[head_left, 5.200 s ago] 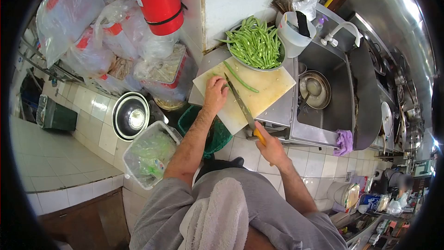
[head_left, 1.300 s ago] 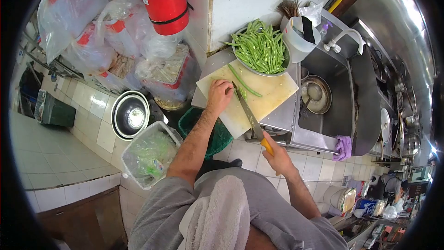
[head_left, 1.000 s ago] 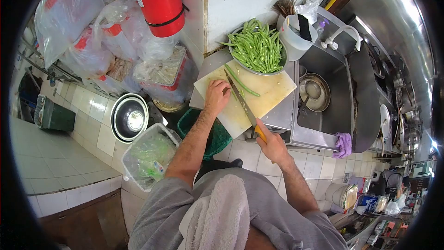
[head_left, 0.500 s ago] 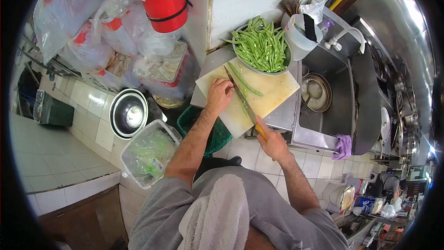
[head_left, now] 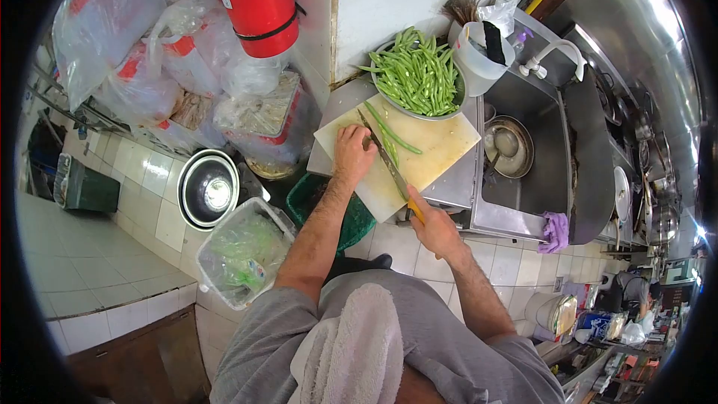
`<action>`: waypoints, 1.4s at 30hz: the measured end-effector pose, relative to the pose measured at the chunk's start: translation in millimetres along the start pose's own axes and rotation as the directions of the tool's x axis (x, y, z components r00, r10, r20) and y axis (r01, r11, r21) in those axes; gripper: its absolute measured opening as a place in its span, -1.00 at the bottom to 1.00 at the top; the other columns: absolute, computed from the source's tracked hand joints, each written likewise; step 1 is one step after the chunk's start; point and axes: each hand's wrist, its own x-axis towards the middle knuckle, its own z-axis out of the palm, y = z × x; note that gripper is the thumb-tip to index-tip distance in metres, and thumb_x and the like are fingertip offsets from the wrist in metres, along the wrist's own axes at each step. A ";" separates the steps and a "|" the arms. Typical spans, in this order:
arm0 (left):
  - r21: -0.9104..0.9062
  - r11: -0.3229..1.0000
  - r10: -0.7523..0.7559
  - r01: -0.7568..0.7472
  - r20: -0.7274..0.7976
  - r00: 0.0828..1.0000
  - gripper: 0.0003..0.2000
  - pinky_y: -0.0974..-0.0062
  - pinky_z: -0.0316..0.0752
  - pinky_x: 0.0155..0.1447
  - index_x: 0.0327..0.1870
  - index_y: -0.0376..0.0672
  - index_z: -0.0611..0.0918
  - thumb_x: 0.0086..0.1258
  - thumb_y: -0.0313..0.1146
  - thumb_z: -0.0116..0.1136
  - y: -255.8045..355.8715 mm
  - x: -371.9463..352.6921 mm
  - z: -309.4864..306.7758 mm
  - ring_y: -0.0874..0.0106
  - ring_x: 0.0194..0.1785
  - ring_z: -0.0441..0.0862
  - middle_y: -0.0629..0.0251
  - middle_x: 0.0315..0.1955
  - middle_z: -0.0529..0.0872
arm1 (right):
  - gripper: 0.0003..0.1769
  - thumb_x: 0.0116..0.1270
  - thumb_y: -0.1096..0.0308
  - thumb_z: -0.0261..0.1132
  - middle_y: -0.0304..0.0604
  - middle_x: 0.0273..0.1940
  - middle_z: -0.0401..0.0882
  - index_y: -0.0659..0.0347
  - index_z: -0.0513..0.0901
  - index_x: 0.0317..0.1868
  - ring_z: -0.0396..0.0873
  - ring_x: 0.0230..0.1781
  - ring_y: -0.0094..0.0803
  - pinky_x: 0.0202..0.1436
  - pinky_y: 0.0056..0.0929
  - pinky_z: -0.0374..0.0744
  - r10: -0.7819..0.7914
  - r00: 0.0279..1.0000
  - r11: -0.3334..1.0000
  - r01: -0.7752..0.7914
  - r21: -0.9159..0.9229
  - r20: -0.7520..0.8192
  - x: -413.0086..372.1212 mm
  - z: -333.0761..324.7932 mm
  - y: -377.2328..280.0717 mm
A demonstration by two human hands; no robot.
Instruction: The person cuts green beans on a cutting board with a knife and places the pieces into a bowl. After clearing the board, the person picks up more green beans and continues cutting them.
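My right hand (head_left: 438,233) is wrapped round the yellow handle of a knife (head_left: 396,174). Its long blade slants up and left across the worn white cutting board (head_left: 441,146). My left hand (head_left: 353,153) rests at the board's left side with fingers curled in, the fingertips against the blade near its tip; what they pinch, if anything, is hidden. One long green bean (head_left: 399,135) lies just right of the blade, and more green shows close along the blade. Behind the board stands a metal bowl (head_left: 449,114) heaped with cut green beans (head_left: 419,75).
To the right is a steel sink (head_left: 516,206) holding a pan (head_left: 517,161). A white tub (head_left: 479,60) stands beside the bowl. A clear bin (head_left: 243,254) with green scraps, a green crate (head_left: 351,228) and nested metal bowls (head_left: 209,188) sit low at left. A fire extinguisher (head_left: 262,15) hangs above.
The view has shifted slightly. My hands and the knife keep nearly the same place over the board, and the left fingers stay curled by the blade.
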 end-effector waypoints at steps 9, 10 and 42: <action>0.049 0.996 -0.075 0.079 -0.084 0.994 -0.82 0.16 0.41 0.09 -0.24 -0.23 0.58 0.11 -0.54 0.17 -2.1 3.2 7.8 0.09 -0.05 0.47 0.14 -0.21 0.58 | -0.22 0.31 0.42 0.15 0.18 -0.21 0.66 -0.21 0.07 0.50 0.66 -0.45 0.02 -0.45 -0.19 0.71 0.065 0.997 0.998 -0.064 -0.017 0.051 -18.4 -4.2 -2.2; 0.045 0.996 -0.072 0.076 -0.084 0.994 -0.82 0.16 0.41 0.09 -0.24 -0.23 0.58 0.11 -0.54 0.17 -3.4 2.1 7.6 0.09 -0.05 0.47 0.14 -0.21 0.58 | -0.22 0.31 0.41 0.16 0.18 -0.19 0.66 -0.21 0.08 0.49 0.66 -0.43 0.03 -0.42 -0.19 0.71 0.065 0.997 0.998 -0.065 -0.014 0.051 -19.7 -4.7 -0.6; 0.331 0.941 -0.170 0.073 0.274 0.947 -0.36 -0.25 -0.24 0.46 0.41 0.04 0.30 0.30 -0.03 0.16 46.6 -12.7 7.6 0.05 0.51 -0.11 0.15 0.45 0.02 | -0.22 0.26 0.35 0.24 0.19 -0.17 0.66 -0.25 0.17 0.46 0.64 -0.17 0.11 -0.04 -0.04 0.60 -0.029 0.987 0.998 0.019 -0.062 -0.158 -30.4 -18.5 47.3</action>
